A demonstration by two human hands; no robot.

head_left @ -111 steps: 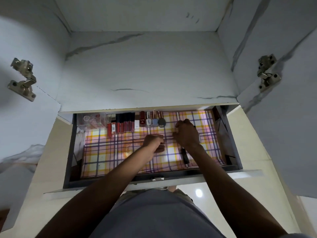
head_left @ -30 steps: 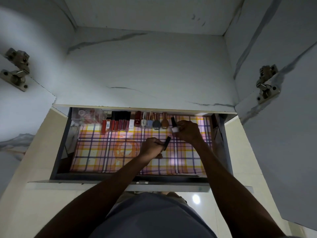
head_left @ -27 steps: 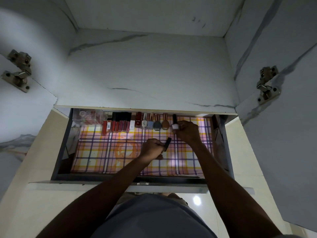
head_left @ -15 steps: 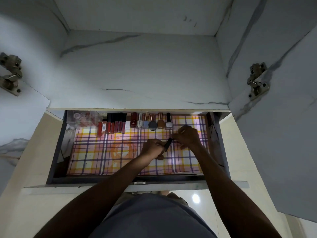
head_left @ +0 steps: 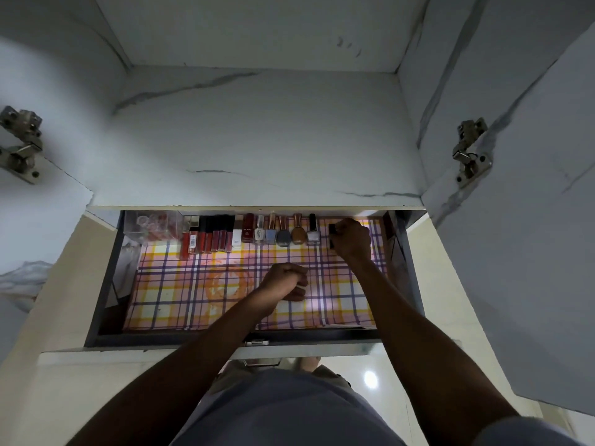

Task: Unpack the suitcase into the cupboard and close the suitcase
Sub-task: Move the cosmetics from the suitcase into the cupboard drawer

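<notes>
An open cupboard drawer lined with plaid paper holds a back row of cosmetics: red lip glosses and nail polish bottles. My right hand grips a small black tube upright at the right end of that row, just past a pale polish bottle. My left hand is curled in a fist over the middle of the drawer, and I cannot see anything in it. The suitcase is out of view.
A clear plastic box sits in the drawer's back left corner. A marble-patterned shelf lies above the drawer. Open cupboard doors with metal hinges stand at both sides. The drawer front edge is near my body.
My right hand set a pale polish bottle in the row, took the black tube from my left hand and carried it to the row's right end. My left hand now looks empty.
</notes>
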